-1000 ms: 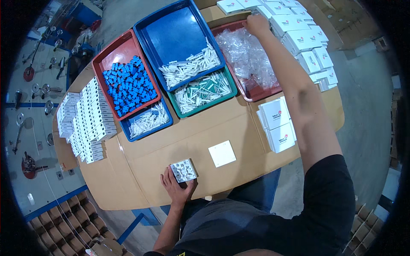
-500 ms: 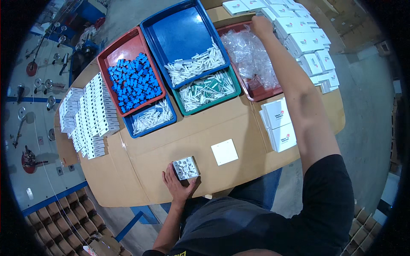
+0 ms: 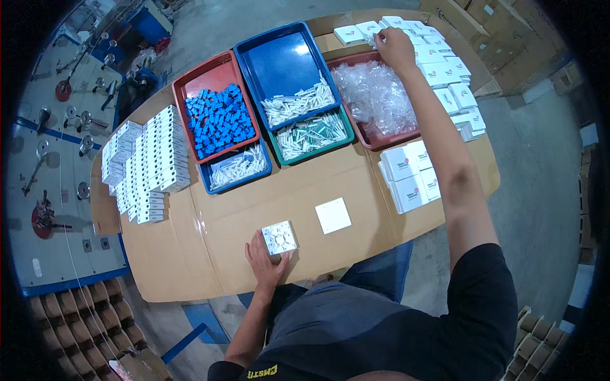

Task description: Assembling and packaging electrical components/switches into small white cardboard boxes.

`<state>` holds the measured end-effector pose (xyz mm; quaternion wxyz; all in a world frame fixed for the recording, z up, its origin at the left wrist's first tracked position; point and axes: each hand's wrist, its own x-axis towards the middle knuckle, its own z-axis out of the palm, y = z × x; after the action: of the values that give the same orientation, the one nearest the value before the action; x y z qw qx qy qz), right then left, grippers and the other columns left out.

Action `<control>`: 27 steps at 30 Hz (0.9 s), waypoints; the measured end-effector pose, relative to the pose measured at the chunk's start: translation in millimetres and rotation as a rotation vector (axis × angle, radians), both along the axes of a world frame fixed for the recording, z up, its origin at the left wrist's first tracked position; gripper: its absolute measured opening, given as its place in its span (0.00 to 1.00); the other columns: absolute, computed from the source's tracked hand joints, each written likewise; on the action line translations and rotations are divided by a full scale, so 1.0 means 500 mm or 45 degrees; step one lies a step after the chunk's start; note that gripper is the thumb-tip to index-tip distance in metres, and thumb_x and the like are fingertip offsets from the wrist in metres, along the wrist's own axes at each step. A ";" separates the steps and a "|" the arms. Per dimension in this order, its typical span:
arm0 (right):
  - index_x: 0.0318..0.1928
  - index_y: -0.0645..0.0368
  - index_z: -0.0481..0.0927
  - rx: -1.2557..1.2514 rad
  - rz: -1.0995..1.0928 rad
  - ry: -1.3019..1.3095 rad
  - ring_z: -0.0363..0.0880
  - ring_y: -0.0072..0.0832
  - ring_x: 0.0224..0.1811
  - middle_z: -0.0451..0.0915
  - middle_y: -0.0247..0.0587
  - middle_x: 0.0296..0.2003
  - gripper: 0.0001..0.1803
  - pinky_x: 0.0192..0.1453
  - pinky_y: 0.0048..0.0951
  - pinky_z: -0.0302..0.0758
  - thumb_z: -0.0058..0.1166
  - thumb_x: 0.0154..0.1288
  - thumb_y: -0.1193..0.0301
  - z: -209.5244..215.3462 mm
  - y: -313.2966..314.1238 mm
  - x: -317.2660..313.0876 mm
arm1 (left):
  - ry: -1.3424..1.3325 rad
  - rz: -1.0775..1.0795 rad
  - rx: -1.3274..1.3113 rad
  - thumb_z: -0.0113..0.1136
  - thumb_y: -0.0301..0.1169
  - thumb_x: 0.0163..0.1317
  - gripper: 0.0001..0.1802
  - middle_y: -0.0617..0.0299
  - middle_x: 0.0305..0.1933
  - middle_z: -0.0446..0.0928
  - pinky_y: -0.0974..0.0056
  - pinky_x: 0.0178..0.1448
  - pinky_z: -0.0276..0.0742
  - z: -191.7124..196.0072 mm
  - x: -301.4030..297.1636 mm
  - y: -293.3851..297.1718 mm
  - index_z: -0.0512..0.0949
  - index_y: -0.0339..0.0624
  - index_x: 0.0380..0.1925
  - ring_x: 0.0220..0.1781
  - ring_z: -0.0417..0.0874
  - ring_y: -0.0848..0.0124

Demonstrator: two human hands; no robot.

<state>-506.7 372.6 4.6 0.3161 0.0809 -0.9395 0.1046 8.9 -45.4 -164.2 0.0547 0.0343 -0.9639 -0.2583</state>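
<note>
My left hand (image 3: 265,261) is at the table's near side, with fingers and thumb around a small white square casing (image 3: 279,237) that has moulded parts on its upper face. A flat white square plate (image 3: 333,216) lies to the right of it. My right arm stretches far forward, and my right hand (image 3: 396,49) is over the far end of a red tray (image 3: 373,143) of crumpled clear plastic bags (image 3: 375,95). Its fingertips are pinched together beside the white boxes; what they hold is too small to make out.
Stacked white boxes (image 3: 438,71) line the far right, with another group (image 3: 406,181) nearer. Blue clips (image 3: 219,120) fill a red tray; white plugs (image 3: 298,105) lie in blue and green trays. More white boxes (image 3: 149,149) stand left on the cardboard-covered table (image 3: 171,254).
The whole view has shifted slightly. My right hand stays at the tray's far end, its fingertips now drawn together more visibly. My left hand still holds the casing.
</note>
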 end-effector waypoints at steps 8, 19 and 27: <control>0.33 0.62 0.87 -0.294 0.384 0.381 0.83 0.44 0.38 0.84 0.45 0.32 0.09 0.45 0.42 0.79 0.67 0.64 0.68 0.164 -0.115 0.356 | 0.137 0.001 0.048 0.69 0.51 0.58 0.53 0.46 0.75 0.66 0.38 0.83 0.45 -0.004 0.009 0.001 0.57 0.37 0.78 0.79 0.63 0.51; 0.36 0.60 0.87 -0.552 0.680 0.142 0.83 0.38 0.40 0.86 0.41 0.36 0.05 0.44 0.36 0.78 0.69 0.60 0.78 0.118 -0.294 0.771 | 0.398 0.027 0.594 0.63 0.36 0.69 0.20 0.52 0.57 0.80 0.54 0.70 0.70 0.047 0.032 0.041 0.80 0.37 0.56 0.61 0.80 0.57; 0.36 0.61 0.87 -0.712 0.892 -0.258 0.81 0.35 0.37 0.85 0.38 0.36 0.07 0.42 0.34 0.76 0.70 0.55 0.80 0.006 -0.392 1.006 | 0.206 0.037 1.587 0.25 0.70 0.76 0.48 0.54 0.48 0.81 0.60 0.63 0.74 0.214 0.090 0.132 0.76 0.32 0.52 0.52 0.82 0.67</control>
<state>-3.9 176.5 7.5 0.1779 0.2946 -0.8174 0.4620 54.1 20.7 -57.3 0.1007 0.0530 -0.6245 -0.7727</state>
